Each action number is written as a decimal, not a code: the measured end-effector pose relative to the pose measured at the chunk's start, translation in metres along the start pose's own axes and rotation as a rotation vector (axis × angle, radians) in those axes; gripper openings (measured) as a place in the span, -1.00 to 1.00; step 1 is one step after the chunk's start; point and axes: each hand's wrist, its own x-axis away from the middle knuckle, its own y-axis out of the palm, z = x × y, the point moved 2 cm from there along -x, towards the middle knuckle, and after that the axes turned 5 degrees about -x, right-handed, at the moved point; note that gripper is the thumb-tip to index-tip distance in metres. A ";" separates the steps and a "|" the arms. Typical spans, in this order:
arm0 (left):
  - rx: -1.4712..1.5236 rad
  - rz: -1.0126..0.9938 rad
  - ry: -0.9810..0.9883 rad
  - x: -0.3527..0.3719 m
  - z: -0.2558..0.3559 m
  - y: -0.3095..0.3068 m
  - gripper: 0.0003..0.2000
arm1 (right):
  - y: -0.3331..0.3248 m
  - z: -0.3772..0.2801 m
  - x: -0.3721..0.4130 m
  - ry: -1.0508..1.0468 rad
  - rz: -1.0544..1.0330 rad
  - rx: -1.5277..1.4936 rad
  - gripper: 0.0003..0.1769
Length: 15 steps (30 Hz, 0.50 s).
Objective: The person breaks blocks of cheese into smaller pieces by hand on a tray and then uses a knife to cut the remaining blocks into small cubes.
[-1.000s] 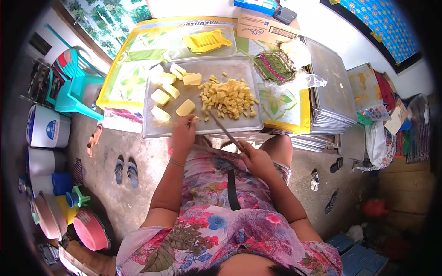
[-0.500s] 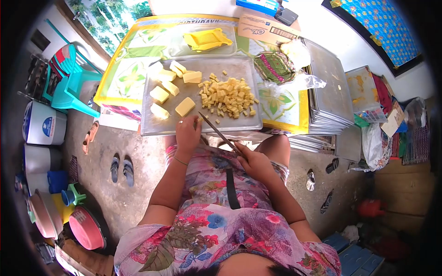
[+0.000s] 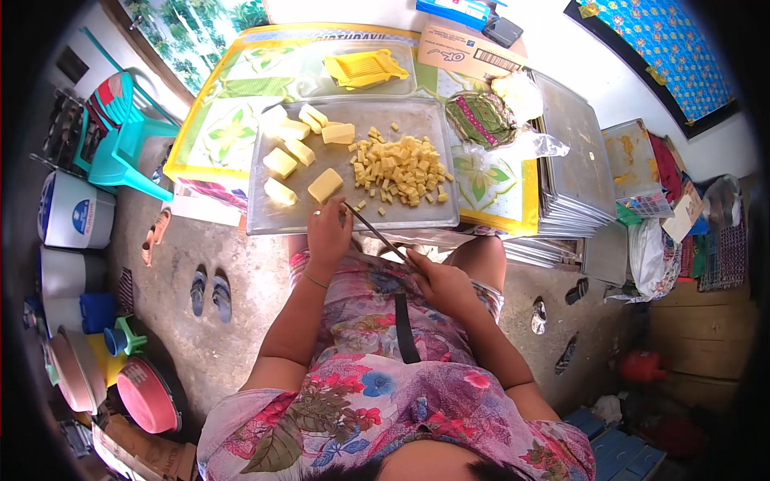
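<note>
In my right hand (image 3: 439,280) is the handle of a knife (image 3: 374,230), its blade slanting up and left over the near edge of a metal tray (image 3: 277,220). My left hand (image 3: 329,231) is at the same edge, fingers bent and close together by the knife tip; whether they pinch anything is hidden. Just beyond those fingers lies a yellow butter-like block (image 3: 325,185). Several more pale yellow blocks (image 3: 280,163) sit on the tray's left side. A heap of small yellow cubes (image 3: 401,167) covers the right side.
Behind the tray, a clear container (image 3: 309,80) holds a yellow wrapper (image 3: 365,69). A cardboard box (image 3: 469,52) stands at the back. Stacked metal trays (image 3: 573,152) are on the right. A turquoise chair (image 3: 128,160) and basins (image 3: 150,397) are on the left.
My left hand has shifted slightly up and forward, its fingertips now right by the knife tip. The knife has tilted a little lower; the blocks and cubes stay put.
</note>
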 end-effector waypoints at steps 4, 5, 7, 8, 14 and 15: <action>0.010 0.008 0.011 0.001 -0.002 0.001 -0.65 | 0.000 -0.001 0.000 -0.003 0.021 -0.001 -0.45; 0.007 0.010 0.014 0.001 -0.003 0.002 -0.65 | -0.002 -0.003 0.000 0.007 0.006 0.030 -0.46; 0.001 0.011 0.021 0.001 -0.003 0.002 -0.65 | -0.004 -0.008 0.001 0.027 -0.025 0.091 -0.48; 0.001 0.007 0.021 0.001 -0.003 0.002 -0.65 | -0.002 -0.006 0.000 0.027 -0.011 0.083 -0.47; 0.007 0.002 0.010 0.002 -0.001 0.001 -0.67 | -0.001 0.005 -0.005 0.104 -0.049 0.037 -0.46; 0.007 0.018 0.009 0.002 0.000 0.000 -0.67 | 0.002 0.013 -0.006 0.078 -0.062 -0.039 -0.46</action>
